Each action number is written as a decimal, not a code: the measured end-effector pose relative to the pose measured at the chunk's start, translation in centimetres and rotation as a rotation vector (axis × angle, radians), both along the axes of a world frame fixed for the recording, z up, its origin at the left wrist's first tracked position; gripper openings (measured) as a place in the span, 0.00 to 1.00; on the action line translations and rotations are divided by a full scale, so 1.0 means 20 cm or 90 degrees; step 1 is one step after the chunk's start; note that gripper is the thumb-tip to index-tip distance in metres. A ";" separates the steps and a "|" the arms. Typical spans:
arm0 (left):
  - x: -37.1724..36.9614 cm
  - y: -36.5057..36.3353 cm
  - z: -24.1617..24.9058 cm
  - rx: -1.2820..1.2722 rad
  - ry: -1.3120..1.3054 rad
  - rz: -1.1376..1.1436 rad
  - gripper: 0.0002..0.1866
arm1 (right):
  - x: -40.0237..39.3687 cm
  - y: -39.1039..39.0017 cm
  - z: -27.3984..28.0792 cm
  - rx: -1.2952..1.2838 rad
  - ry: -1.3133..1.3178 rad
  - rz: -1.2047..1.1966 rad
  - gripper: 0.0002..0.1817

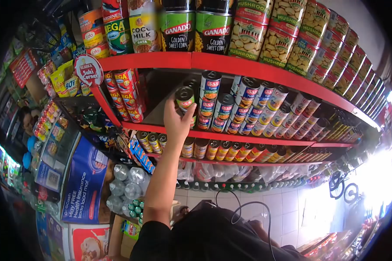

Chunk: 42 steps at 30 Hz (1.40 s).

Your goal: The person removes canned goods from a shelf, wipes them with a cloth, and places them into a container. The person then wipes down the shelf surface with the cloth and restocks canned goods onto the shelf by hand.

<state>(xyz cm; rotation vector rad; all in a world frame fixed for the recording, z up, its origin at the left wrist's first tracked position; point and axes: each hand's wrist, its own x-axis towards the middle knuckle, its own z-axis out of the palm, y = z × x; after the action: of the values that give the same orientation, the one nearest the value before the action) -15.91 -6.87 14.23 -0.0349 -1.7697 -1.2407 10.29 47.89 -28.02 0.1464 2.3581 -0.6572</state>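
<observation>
My left hand (179, 117) reaches up to the middle shelf and is closed round a small can with a green label (186, 96), thumb on its right side and fingers on its left. The can's silver lid tilts toward me. Just below it, part of another can shows behind my thumb, and a dark can top (190, 82) is behind. Right beside my hand stands a stack of 555 tuna cans (210, 100). Of my right arm only a bit of skin shows low at the right of my dark shirt; the right hand is not visible.
Red shelf edges (248, 140) run above and below my hand. Stacked red Mega cans (127, 93) stand left. Overhead are Ganado corn cans (212, 35) and Jolly mushroom cans (248, 37). Plastic bottles (126, 187) stand lower left. A dark cable (268, 213) loops near my body.
</observation>
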 end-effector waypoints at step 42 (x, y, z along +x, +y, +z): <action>0.79 0.53 -0.58 -0.116 -0.250 0.051 0.27 | -0.81 -1.41 1.87 -0.361 0.615 0.460 0.16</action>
<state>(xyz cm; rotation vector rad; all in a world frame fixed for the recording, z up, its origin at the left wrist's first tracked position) -0.20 3.73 2.68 0.1847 -2.1978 -1.0762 -5.91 19.65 9.36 -1.4881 2.6289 -1.1234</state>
